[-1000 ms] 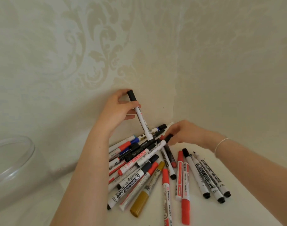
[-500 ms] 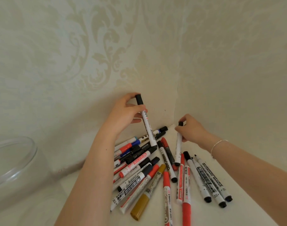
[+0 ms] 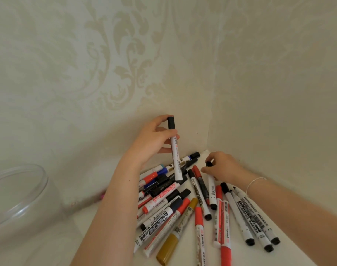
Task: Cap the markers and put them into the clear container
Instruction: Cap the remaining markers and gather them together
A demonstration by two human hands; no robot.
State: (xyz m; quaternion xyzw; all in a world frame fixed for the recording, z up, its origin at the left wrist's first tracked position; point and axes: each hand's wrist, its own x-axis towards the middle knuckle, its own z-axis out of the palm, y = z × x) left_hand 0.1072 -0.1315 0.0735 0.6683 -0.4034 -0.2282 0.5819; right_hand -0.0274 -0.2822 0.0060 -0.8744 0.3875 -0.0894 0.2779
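Note:
My left hand (image 3: 154, 141) holds a white marker with a black cap (image 3: 175, 150) nearly upright above the pile, cap end up. My right hand (image 3: 224, 166) grips the upper end of a second white black-ended marker (image 3: 211, 187), whose lower end rests among the others. Below both hands, a pile of markers (image 3: 183, 204) lies on the white surface in the wall corner: black, red, blue and one gold (image 3: 175, 237). The clear container (image 3: 18, 191) stands at the far left, only its rim and wall showing.
Two patterned cream walls meet in a corner (image 3: 210, 131) right behind the pile. Three black-capped whiteboard markers (image 3: 254, 219) lie under my right forearm. A bracelet (image 3: 255, 182) circles my right wrist.
My right hand took a white marker out of the pile and tilted it up by its top end. My left hand kept its marker upright, shifting slightly right.

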